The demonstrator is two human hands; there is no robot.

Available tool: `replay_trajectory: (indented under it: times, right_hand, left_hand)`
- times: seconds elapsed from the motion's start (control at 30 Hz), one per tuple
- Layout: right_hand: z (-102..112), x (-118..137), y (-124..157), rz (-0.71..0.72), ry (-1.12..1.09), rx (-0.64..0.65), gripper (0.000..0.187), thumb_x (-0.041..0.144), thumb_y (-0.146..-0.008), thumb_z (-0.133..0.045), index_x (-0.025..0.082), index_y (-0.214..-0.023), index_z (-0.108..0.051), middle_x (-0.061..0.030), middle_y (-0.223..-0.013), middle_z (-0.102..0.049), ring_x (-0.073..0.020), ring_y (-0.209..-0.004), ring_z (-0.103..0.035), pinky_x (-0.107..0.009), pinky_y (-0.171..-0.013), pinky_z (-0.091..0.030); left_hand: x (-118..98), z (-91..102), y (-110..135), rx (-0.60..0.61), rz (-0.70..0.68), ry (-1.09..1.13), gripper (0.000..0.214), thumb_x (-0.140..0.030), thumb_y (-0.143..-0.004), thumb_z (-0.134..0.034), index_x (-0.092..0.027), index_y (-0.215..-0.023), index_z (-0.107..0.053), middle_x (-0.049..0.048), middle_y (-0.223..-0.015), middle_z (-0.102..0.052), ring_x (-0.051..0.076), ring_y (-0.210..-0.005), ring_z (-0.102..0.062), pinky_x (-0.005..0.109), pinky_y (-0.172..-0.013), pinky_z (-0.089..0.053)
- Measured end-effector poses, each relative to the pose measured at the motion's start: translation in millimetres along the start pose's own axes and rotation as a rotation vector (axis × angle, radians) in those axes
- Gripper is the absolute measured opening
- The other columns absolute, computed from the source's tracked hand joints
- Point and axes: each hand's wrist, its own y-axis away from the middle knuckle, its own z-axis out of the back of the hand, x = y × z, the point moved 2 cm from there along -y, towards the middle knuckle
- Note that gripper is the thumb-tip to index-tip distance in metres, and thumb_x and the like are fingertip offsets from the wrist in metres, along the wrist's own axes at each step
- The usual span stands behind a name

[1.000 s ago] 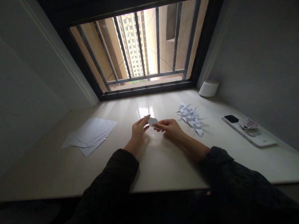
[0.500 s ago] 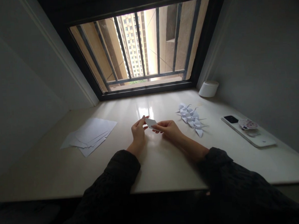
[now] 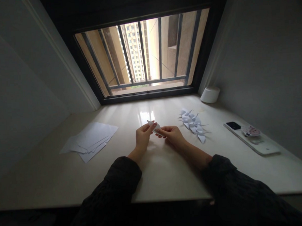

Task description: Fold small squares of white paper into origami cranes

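I see the left hand (image 3: 142, 137) and right hand (image 3: 175, 135) pinching paper (image 3: 156, 127), each grip closed; folded figures (image 3: 192, 120) sit at its three o'clock, sheets (image 3: 96, 135) at nine.

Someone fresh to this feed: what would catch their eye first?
Probably the bright, barred, black-framed rectangular window beyond the glossy cream tabletop. Near the centre, the left hand and right hand hold a small folded white paper piece. To its right lies a cluster of spiky folded white paper figures, with loose flat white paper sheets to the left.
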Motion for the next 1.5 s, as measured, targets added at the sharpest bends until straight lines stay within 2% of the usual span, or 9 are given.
replay_trajectory:
  times: [0.1, 0.27, 0.4, 0.57, 0.77, 1.1, 1.3, 1.43, 1.5]
  right_hand:
    - [-2, 1, 0, 0.012, -0.015, 0.031, 0.035, 0.051, -0.064, -0.074, 0.017, -0.071, -0.075, -0.0070, -0.068, -0.072, -0.0150, -0.061, -0.061, -0.027, -0.061, -0.045]
    - [-5, 6, 2, 0.012, -0.025, 0.059, 0.033, 0.050, -0.062, -0.075, 0.017, -0.070, -0.074, -0.0060, -0.068, -0.072, -0.0150, -0.061, -0.060, -0.028, -0.063, -0.045]
    - [-5, 8, 3, 0.015, -0.036, 0.061, 0.032, 0.048, -0.062, -0.076, 0.017, -0.070, -0.075, -0.0057, -0.067, -0.071, -0.0145, -0.061, -0.060, -0.028, -0.062, -0.045]
    - [-5, 6, 1, 0.002, -0.043, 0.062, 0.034, 0.048, -0.060, -0.077, 0.017, -0.072, -0.075, -0.0056, -0.066, -0.071, -0.0146, -0.060, -0.060, -0.028, -0.062, -0.044]
    - [-5, 4, 1, -0.017, -0.025, 0.081, 0.031, 0.045, -0.063, -0.076, 0.016, -0.073, -0.075, -0.0063, -0.069, -0.072, -0.0138, -0.061, -0.060, -0.026, -0.059, -0.040]
    - [-4, 1, 0, -0.044, -0.003, 0.091, 0.033, 0.047, -0.065, -0.075, 0.016, -0.077, -0.075, -0.0072, -0.071, -0.072, -0.0136, -0.061, -0.061, -0.026, -0.059, -0.039]
    - [-5, -2, -1, -0.043, -0.010, 0.080, 0.033, 0.047, -0.064, -0.075, 0.016, -0.075, -0.075, -0.0076, -0.071, -0.072, -0.0136, -0.061, -0.060, -0.026, -0.059, -0.039]
    - [-6, -3, 1, -0.045, -0.013, 0.082, 0.033, 0.046, -0.062, -0.077, 0.016, -0.075, -0.076, -0.0070, -0.068, -0.072, -0.0140, -0.059, -0.060, -0.026, -0.058, -0.040]
    - [-6, -3, 2, -0.044, -0.005, 0.077, 0.033, 0.046, -0.062, -0.077, 0.016, -0.074, -0.076, -0.0066, -0.066, -0.071, -0.0138, -0.058, -0.059, -0.026, -0.058, -0.040]
  left_hand:
    - [3, -3.1, 1, 0.064, 0.012, 0.004, 0.036, -0.042, -0.062, -0.078, -0.015, -0.087, -0.075, 0.0052, -0.075, -0.071, 0.014, -0.066, -0.059, 0.029, -0.066, -0.046]
    - [3, -4.9, 3, -0.009, 0.039, 0.102, 0.030, -0.039, -0.061, -0.078, -0.014, -0.076, -0.074, 0.0042, -0.068, -0.068, 0.013, -0.061, -0.058, 0.030, -0.065, -0.046]
    - [2, -4.7, 2, -0.006, 0.093, 0.155, 0.033, -0.043, -0.065, -0.075, -0.013, -0.080, -0.075, 0.0052, -0.067, -0.068, 0.014, -0.059, -0.058, 0.032, -0.066, -0.048]
    - [5, -3.9, 0, -0.027, 0.111, 0.212, 0.036, -0.042, -0.065, -0.074, -0.011, -0.084, -0.075, 0.0074, -0.074, -0.070, 0.015, -0.063, -0.059, 0.030, -0.065, -0.047]
    - [7, -4.6, 0, -0.066, 0.097, 0.206, 0.036, -0.041, -0.065, -0.074, -0.011, -0.084, -0.075, 0.0096, -0.082, -0.071, 0.015, -0.070, -0.061, 0.028, -0.068, -0.045]
    - [6, -3.0, 0, -0.072, 0.036, 0.098, 0.041, -0.048, -0.072, -0.066, -0.011, -0.086, -0.075, 0.0102, -0.079, -0.072, 0.016, -0.067, -0.061, 0.029, -0.067, -0.045]
    - [6, -2.2, -1, -0.107, 0.026, 0.120, 0.041, -0.046, -0.067, -0.072, -0.012, -0.090, -0.074, 0.0098, -0.086, -0.072, 0.017, -0.073, -0.063, 0.029, -0.068, -0.046]
    - [7, 7.6, -10, -0.171, 0.093, 0.204, 0.044, -0.051, -0.068, -0.069, -0.012, -0.087, -0.073, 0.0140, -0.093, -0.071, 0.021, -0.083, -0.065, 0.031, -0.073, -0.047]
    - [4, 17.0, -15, -0.239, 0.068, 0.199, 0.044, -0.052, -0.069, -0.068, -0.013, -0.089, -0.073, 0.0141, -0.099, -0.071, 0.022, -0.090, -0.064, 0.031, -0.077, -0.047]
